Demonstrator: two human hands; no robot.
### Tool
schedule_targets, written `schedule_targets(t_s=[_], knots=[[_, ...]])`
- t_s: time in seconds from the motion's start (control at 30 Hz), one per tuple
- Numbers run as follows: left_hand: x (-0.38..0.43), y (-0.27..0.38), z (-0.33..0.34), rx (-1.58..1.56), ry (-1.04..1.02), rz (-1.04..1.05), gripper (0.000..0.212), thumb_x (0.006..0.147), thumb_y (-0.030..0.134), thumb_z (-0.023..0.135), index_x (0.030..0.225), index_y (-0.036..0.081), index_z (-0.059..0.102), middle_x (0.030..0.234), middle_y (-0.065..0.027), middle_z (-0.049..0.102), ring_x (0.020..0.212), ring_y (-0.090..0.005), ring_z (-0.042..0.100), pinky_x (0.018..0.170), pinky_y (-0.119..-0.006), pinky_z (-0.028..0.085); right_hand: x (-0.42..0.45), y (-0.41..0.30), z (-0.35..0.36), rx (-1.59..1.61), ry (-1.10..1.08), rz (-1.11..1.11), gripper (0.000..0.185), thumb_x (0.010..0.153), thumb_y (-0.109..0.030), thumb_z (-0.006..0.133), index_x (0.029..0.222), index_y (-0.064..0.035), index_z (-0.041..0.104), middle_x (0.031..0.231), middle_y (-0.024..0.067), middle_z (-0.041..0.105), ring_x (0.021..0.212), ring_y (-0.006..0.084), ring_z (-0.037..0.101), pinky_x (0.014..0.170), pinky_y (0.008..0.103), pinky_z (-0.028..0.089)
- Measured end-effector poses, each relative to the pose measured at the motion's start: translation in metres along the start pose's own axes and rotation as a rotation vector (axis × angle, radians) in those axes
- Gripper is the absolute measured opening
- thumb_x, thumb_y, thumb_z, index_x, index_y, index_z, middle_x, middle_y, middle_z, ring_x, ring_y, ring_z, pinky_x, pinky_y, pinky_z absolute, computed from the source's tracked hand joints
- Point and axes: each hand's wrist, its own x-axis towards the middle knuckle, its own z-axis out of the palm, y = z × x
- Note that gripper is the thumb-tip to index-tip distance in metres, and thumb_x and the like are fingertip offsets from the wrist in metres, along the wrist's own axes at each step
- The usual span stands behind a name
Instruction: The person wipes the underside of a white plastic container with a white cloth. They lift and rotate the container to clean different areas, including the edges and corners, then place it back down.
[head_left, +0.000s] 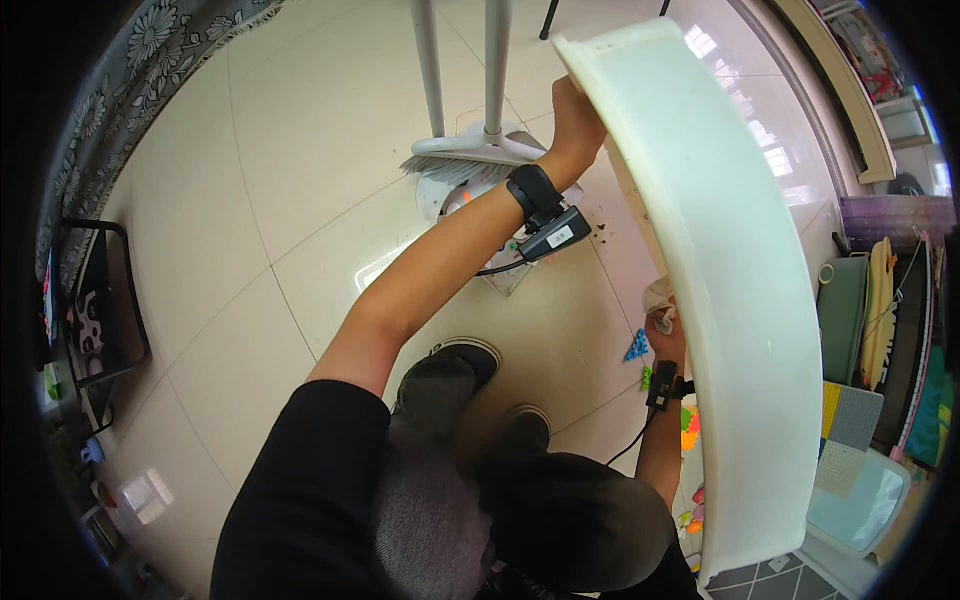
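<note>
A large, pale white plastic piece, perhaps a bin or a drawer, is held tilted on its side at the right. My left hand grips its rim near the far end, and the fingertips are hidden behind it. Crumpled in my right hand is a beige cloth. That hand is at the inner side of the plastic piece, which partly covers it. Each wrist wears a black strap with a small cabled device.
A broom and a dustpan holding litter stand ahead on the tiled floor. Dark crumbs and a blue foam piece lie nearby. At right are a building-brick baseplate and a light-blue lid. A black-framed rack stands left.
</note>
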Motion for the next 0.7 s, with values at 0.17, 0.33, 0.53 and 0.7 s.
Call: schedule_targets(t_s=[0.17,0.33,0.53,0.7], knots=[[-0.014,0.002,0.02,-0.157,0.066,-0.014,0.005,0.085,-0.007,0.061,0.086,-0.008,0.065,0.076,-0.0095,0.071,0.071,-0.0102,0.063,0.058,-0.027,0.05,-0.014,-0.029,-0.01,-0.035,-0.082,0.013,0.024,0.098,-0.016,0.051,0.116,-0.0144,0.065,0.089,0.0045,0.066,0.074,0.019,0.062,0.058,0.032,0.053],[-0.011,-0.011,0.011,-0.113,0.041,0.055,0.004,0.084,-0.006,0.061,0.083,-0.009,0.063,0.072,-0.0097,0.069,0.067,-0.0101,0.061,0.058,-0.028,0.049,-0.009,-0.018,-0.006,-0.072,0.083,-0.178,0.023,0.098,-0.011,0.047,0.111,-0.0128,0.066,0.09,0.0064,0.066,0.073,0.0194,0.061,0.06,0.0311,0.052],[-0.026,-0.006,0.005,0.207,-0.002,0.104,0.007,0.084,-0.005,0.062,0.088,-0.008,0.067,0.076,-0.0133,0.071,0.072,-0.014,0.068,0.061,-0.029,0.051,-0.025,-0.017,0.015,-0.092,-0.137,0.045,0.016,0.1,-0.013,0.047,0.108,-0.0086,0.061,0.089,0.0071,0.063,0.073,0.0183,0.059,0.056,0.0295,0.05],[-0.021,0.0,0.016,0.115,0.078,0.209,0.008,0.083,-0.004,0.06,0.087,-0.007,0.067,0.078,-0.0155,0.072,0.072,-0.0199,0.07,0.061,-0.03,0.05,-0.017,-0.043,0.016,-0.142,-0.009,-0.037,0.018,0.101,-0.015,0.047,0.109,-0.0099,0.063,0.086,0.0071,0.063,0.07,0.0174,0.059,0.056,0.0289,0.051]])
